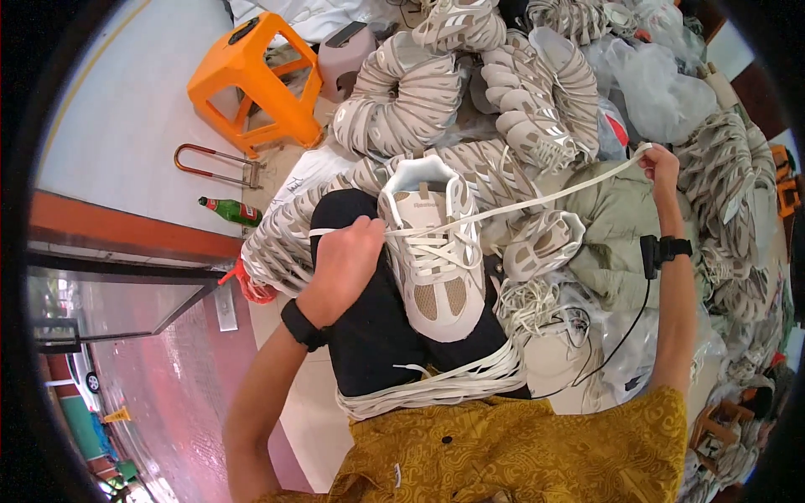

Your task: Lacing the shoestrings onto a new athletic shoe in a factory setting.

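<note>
A beige and white sneaker rests on my lap, its toe toward me, with cream laces crossed over the tongue. My left hand is closed at the shoe's side, gripping one end of the shoelace. Out to the right, my right hand pinches the other end, and the shoelace runs in a long, gently sagging line from the shoe's upper eyelets to those fingers. Across my thighs lies a bundle of loose cream laces.
Curved rows of nested sneaker uppers are heaped ahead and to the right. An orange stool stands at the far left, near a green bottle. Beside my right leg are a single upper and tangled laces. Clear plastic bags lie beyond.
</note>
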`<state>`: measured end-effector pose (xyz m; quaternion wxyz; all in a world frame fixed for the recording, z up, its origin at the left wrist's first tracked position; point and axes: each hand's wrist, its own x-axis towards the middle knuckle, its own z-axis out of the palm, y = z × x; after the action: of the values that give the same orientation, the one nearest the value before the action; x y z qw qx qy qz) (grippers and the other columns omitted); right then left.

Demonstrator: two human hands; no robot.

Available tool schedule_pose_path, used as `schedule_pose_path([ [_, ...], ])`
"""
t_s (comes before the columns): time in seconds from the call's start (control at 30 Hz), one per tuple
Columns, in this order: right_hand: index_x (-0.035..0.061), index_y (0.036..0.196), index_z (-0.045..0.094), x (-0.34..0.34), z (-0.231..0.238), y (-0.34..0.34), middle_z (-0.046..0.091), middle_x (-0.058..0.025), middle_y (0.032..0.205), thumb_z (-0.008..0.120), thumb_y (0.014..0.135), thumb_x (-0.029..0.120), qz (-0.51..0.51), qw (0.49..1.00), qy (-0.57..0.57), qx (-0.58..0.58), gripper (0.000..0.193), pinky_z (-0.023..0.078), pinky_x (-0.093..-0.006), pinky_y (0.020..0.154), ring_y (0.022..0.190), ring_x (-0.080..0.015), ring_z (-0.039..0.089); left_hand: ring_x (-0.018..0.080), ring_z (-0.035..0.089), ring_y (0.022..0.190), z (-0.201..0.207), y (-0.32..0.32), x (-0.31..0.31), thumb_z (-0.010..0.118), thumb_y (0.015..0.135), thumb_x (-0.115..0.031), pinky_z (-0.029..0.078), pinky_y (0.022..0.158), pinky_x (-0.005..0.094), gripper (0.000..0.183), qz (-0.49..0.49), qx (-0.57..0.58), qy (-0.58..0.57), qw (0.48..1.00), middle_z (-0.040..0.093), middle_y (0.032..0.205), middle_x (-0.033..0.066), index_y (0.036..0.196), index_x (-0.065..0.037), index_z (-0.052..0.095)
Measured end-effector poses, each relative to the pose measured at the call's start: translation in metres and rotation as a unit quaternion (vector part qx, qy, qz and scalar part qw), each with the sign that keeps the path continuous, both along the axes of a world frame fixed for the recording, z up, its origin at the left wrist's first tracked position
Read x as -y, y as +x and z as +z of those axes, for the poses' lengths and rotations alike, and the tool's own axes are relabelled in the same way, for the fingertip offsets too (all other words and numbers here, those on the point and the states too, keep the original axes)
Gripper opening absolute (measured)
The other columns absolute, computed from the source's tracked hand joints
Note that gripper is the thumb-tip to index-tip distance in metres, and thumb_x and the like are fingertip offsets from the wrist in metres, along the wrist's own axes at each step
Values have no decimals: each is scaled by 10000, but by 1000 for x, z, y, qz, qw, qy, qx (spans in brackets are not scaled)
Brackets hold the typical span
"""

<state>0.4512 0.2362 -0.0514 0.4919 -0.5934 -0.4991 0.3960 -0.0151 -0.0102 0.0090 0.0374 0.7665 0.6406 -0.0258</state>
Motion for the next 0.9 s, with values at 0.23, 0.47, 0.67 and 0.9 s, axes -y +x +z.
schedule_pose_path([
  [0.23,0,679,597,0,20,30,515,-18,546,529,750,124,-83,991,84,57,159,290,-212,396,442,-70,435,300,556,775,4,-79,-13,475,771,-88,440,613,386,113,-20,-31,81,996,558,805,146,838,-46,556],
  [0.47,-3,762,637,14,-10,62,555,-36,578,528,736,99,-119,992,27,35,151,302,-216,392,446,-83,465,314,556,623,3,-123,-8,507,739,-108,432,525,397,68,76,-76,177,978,526,699,137,689,-64,522],
  [0.67,-10,817,644,21,8,57,569,-28,591,522,736,86,-126,990,40,55,176,283,-201,386,449,-69,468,315,538,544,21,-108,-7,514,773,-136,432,498,398,117,5,-164,299,940,532,653,121,711,-38,530],
  [0.9,12,830,622,64,22,-77,519,4,576,489,699,94,208,976,-20,60,203,267,-184,385,435,-39,403,148,586,591,28,-75,-14,492,790,-130,457,531,244,188,305,367,-64,876,560,606,54,895,-14,597],
])
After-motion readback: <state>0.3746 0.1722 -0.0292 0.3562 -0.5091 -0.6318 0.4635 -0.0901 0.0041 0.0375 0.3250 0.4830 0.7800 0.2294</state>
